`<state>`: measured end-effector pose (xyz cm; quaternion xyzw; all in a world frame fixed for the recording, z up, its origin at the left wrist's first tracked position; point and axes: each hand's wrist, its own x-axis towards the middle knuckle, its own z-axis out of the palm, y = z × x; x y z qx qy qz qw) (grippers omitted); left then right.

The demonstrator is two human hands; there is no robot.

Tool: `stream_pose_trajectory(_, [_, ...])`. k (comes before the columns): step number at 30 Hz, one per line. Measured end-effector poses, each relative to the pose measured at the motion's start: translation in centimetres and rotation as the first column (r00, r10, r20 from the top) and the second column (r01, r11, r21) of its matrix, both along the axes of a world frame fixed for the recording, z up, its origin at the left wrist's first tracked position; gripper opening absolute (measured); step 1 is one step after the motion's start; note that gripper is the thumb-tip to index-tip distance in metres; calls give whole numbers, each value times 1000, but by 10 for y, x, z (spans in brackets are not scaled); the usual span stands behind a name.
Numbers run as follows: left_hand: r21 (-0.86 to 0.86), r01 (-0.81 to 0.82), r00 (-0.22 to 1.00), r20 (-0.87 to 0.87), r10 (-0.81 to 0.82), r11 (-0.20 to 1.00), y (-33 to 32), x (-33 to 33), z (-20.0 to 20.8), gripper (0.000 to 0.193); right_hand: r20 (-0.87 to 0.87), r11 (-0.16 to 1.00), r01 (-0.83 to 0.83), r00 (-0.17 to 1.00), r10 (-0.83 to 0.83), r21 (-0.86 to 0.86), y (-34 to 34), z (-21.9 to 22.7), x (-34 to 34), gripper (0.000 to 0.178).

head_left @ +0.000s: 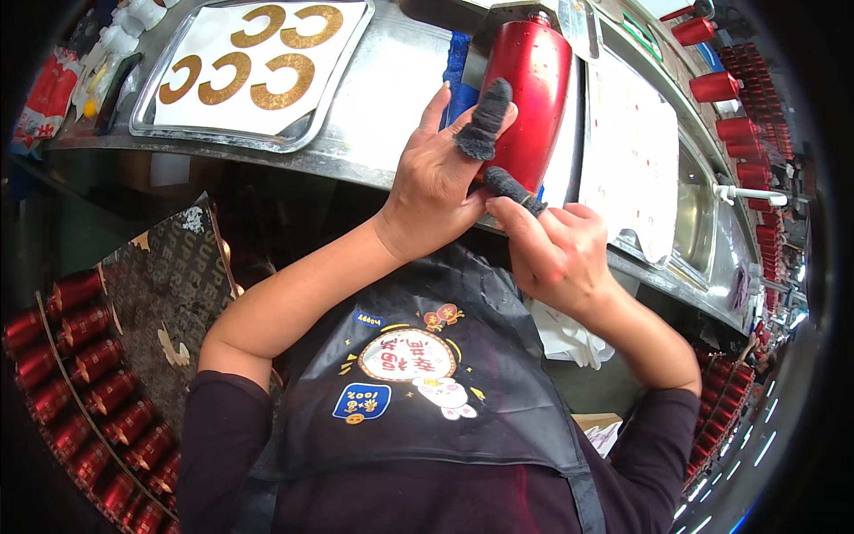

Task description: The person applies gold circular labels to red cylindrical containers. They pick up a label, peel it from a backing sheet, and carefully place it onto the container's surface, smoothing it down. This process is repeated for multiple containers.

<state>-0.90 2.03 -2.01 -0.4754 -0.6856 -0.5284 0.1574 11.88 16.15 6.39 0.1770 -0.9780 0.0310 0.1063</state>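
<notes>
A glossy red tapered container stands in front of me at the edge of the steel bench, with a metal tip at its far end. My left hand is in front of its left side, fingers apart, a dark knitted finger cover on one finger. I cannot tell whether that hand touches the container. My right hand is closed by the container's near end, its fingertips against my left thumb. Another dark finger cover shows on its index finger. Anything pinched there is hidden.
At the left, a metal tray holds a white sheet with several gold C-shaped pieces. A blue fixture sits beside the container. A white spotted sheet lies to the right, near a white tap. Red containers fill racks at both sides.
</notes>
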Motion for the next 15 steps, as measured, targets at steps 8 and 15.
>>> stream_pose_trajectory(8, [-242,-26,1000,-7,25,970,-10,-11,-10,74,251,908,-196,962,105,370,-25,24,-47,14])
stream_pose_trajectory(15, [-222,-16,1000,-21,12,975,-11,-7,8,88,-71,998,67,995,-67,7,0,4,8,39])
